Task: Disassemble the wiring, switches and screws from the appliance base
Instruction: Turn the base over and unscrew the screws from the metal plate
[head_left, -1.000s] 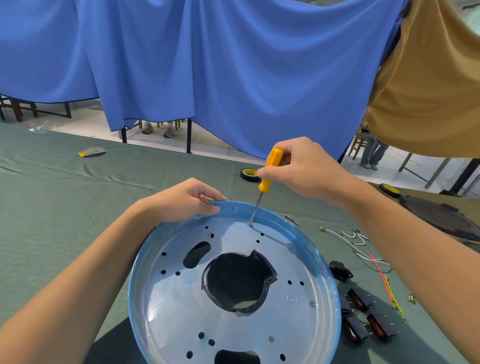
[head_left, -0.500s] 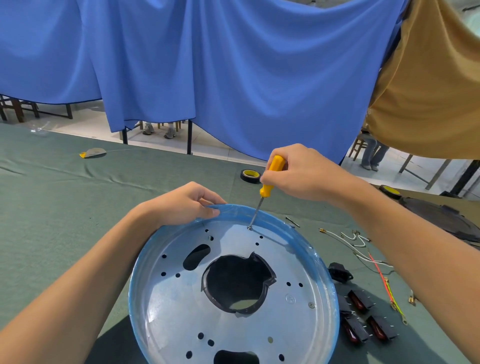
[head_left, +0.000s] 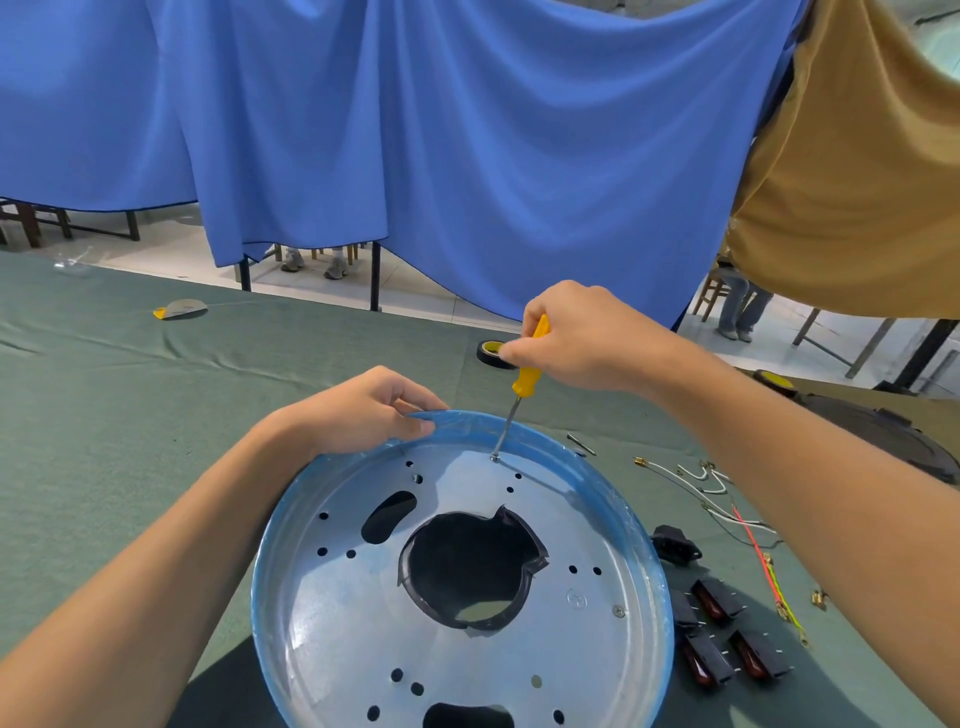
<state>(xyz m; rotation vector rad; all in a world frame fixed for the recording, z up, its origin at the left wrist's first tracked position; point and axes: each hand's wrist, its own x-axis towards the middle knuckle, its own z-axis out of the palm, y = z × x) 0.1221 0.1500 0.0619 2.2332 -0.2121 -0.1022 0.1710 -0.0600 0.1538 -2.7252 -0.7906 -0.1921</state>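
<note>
The appliance base (head_left: 332, 623), a round metal pan with a blue rim, lies open side up on the green table cloth (head_left: 130, 415) at near centre. The left hand (head_left: 363, 410) grips the far-left section of the rim, with its fingers curled over the edge. The right hand (head_left: 587, 338) holds the screwdriver (head_left: 527, 374), with its fingers wrapped round the yellow handle. The shaft slopes down and slightly left, and its tip sits on a screw (head_left: 495, 458) in the far part of the base floor, just inside the rim. A second screw (head_left: 618, 611) sits in the floor near the right rim. The floor has a large irregular central opening and many small holes. Several black switches (head_left: 717, 600) lie on the cloth just beside the right rim, with a black socket (head_left: 675, 543) on their far side. Loose white, red and yellow-green wires (head_left: 701, 488) lie further right, partly hidden by the right forearm. A tape roll (head_left: 491, 353) lies on the cloth on the far side of the base, partly hidden behind the right hand's fingertips.
</note>
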